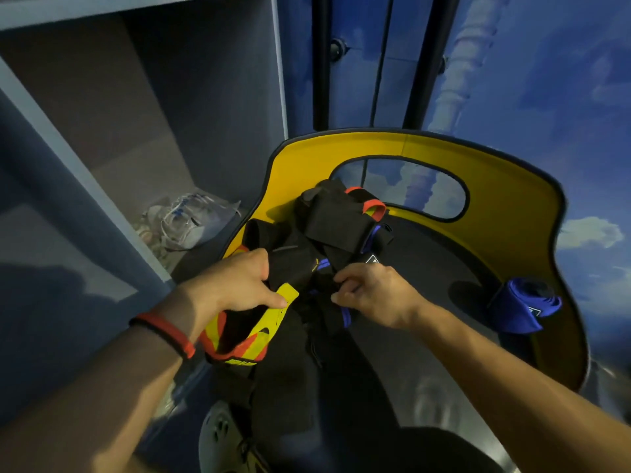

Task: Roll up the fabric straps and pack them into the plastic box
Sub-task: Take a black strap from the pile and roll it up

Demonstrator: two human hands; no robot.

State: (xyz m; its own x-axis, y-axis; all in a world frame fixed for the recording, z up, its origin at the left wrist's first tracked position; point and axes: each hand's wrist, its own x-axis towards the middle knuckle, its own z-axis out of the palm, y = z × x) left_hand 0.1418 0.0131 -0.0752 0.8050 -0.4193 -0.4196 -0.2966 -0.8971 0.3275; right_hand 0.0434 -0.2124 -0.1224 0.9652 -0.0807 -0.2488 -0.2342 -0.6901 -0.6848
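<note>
1. My left hand (235, 285) has its grip closed on the yellow-and-orange strap (263, 331), thumb lying across its yellow tab, at the near left of the heap.
2. My right hand (375, 295) pinches a blue-edged strap (346, 317) between curled fingers and thumb, just right of my left hand.
3. Both straps belong to the tangled pile of straps (334, 223), mostly black, lying loose in the middle of the yellow-backed seat (512, 199) and trailing toward me.
4. Done so far, as far as I can judge: one blue roll (522, 310) sits finished on the right side of the seat, well apart from the pile.
5. Left to do: nearly everything. The pile is unrolled, and I seem to be only separating one strap from the rest.
6. I cannot see the plastic box anywhere, so nothing appears packed yet; even the blue roll waits on the seat.
7. To the far left, a shelf (102, 186) holds a clear bag (191, 216) of odds and ends.
</note>
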